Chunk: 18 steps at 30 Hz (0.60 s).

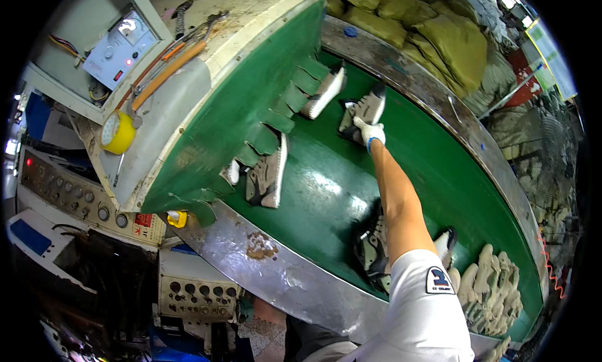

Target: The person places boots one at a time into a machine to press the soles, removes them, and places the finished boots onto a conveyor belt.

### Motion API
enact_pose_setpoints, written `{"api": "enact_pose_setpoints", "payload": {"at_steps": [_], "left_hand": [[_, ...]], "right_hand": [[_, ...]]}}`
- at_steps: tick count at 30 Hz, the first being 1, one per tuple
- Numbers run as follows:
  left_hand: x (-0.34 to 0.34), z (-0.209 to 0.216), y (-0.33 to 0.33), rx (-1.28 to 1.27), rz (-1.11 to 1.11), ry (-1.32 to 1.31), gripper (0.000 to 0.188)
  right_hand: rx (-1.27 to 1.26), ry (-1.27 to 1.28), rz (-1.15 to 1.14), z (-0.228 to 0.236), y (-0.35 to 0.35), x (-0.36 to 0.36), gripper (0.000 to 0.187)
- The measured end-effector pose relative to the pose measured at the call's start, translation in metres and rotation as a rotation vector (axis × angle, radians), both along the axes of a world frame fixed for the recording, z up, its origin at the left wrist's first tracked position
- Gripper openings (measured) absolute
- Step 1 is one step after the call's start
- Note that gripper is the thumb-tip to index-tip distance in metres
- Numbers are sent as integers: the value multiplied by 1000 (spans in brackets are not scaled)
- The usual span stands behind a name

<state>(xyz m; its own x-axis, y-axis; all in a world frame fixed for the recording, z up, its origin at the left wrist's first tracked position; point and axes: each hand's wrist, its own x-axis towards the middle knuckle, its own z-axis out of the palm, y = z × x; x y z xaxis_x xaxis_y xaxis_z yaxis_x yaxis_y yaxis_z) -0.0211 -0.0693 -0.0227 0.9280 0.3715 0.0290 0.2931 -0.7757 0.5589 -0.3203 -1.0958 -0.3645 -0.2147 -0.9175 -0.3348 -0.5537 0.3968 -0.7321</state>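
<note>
Belt: a wide green surface (pixel 326 155) curves across the middle, from far left to near right.
Housing: a green-faced machine housing (pixel 241 79) stands left of the belt, with torn green flaps (pixel 293 98) hanging along the belt side.
Sacks: yellow-green sacks (pixel 451 48) are heaped beyond the far side of the belt.
Pile: beige shoe-shaped pieces (pixel 495 290) lie close together at the near right.
Flap-side shoes: a grey shoe with a white sole (pixel 269 174) and a farther white-soled shoe (pixel 326 93) stand by the flaps.
Dark shoes: dark green-and-black shoes (pixel 373 246) lie nearer, partly behind the arm.
Held shoe: a grey-and-black shoe (pixel 374 103) is on the far part of the belt, right of the flaps.
Right hand: the white-gloved right hand (pixel 370 131) closes its curled fingers on that shoe's near end; how firmly, I cannot tell.
Left hand: I cannot make it out or tell its grip.
Tape: a yellow roll (pixel 117 132) sits at the far left.
</note>
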Motion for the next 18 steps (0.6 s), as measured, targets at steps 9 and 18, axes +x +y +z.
{"api": "enact_pose_setpoints", "payload": {"at_steps": [9,18], "left_hand": [[-80,-42,109,-145,-81,375,44],[-9,-12,-150,-896,-537,328,42]], "right_hand": [[502,-1447,324,101,214,-31,62],[1008,-1563,271,153,588,108,51]]}}
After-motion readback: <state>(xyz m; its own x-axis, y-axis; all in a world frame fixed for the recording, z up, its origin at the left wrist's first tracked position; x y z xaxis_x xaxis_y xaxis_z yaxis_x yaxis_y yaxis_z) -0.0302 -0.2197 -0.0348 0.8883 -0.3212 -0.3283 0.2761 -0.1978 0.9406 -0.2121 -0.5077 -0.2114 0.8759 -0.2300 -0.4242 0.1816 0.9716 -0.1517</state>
